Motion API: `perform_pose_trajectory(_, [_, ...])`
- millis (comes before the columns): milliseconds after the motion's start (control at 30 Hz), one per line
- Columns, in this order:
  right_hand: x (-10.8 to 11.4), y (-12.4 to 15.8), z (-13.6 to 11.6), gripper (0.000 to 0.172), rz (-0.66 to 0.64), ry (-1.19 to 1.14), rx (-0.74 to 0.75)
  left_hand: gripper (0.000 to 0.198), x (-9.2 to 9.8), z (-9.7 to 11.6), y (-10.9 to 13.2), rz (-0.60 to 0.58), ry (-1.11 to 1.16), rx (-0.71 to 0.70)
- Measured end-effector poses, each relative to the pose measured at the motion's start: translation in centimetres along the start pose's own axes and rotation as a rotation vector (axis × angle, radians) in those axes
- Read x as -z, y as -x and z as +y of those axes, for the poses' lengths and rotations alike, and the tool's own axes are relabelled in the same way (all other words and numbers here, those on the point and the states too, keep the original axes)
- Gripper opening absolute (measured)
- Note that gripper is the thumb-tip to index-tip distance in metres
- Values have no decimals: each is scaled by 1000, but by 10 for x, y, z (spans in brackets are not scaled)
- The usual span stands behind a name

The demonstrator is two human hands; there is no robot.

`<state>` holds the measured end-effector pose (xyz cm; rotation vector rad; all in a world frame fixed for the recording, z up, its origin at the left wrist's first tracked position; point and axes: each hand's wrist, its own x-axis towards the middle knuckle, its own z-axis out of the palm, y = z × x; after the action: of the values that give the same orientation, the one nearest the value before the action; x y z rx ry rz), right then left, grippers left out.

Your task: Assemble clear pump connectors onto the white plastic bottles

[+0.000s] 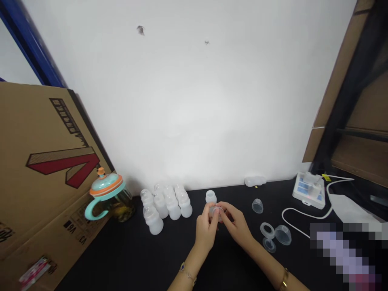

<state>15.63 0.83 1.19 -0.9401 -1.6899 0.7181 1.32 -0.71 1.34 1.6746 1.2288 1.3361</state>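
Nearest the camera, over the black surface (pixel 136 258), the left hand (pixel 206 230) and the right hand (pixel 238 225) meet at the middle. Both are pinched narrow around a small clear plastic piece (pixel 217 211), held just above the surface between the fingertips of the two. Fingers cover most of it, so its exact shape is hard to tell. It looks very light, thin-walled and somewhat flexible, and smooth enough to slip. A hold on its rim or outer edge with thumb and forefinger seems safer than squeezing its middle, which could buckle. To the right lie loose parts of a similar kind: a small disc (pixel 269 244), a clear dome (pixel 283 235), a flat ring (pixel 267 230) and, farther back, another clear cap (pixel 257 206). Just beyond the hands stands an open little bottle (pixel 211 197). Left of it is a cluster of capped bottles (pixel 166 206), then a teal-handled mug (pixel 109 198) beside a cardboard box (pixel 36 161). At the far right sits a white device (pixel 309 190) with a cable.
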Motion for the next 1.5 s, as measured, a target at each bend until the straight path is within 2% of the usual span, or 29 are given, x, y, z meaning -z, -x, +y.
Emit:
perform_pose_trajectory(167, [0,0,0,34,-9,22,45,41,-2,-2,-1,-8,56,15])
perform_pose_trajectory(467, [-3,1,9,41,35,-28,-28,50,0,0,-4,-25,73,58])
perform_pose_trajectory(833, [-2,-1,7,40,25,64,-6,42,4,1,-3,22,-131,10])
perform_pose_trajectory(1133, [-5,-1,11,42,23,48,-24,35,2,-2,-2,76,-315,-89])
perform_pose_trajectory(1267, [-4,-2,10,31,0,84,-8,36,2,-8,-2,94,-349,-124])
perform_pose_trajectory(1400, [-4,-4,9,29,-46,125,-17,34,3,-11,-3,113,-384,-150])
perform_pose_trajectory(1500, [-3,-3,8,26,-34,148,-29,34,3,-9,-2,95,-391,-147])
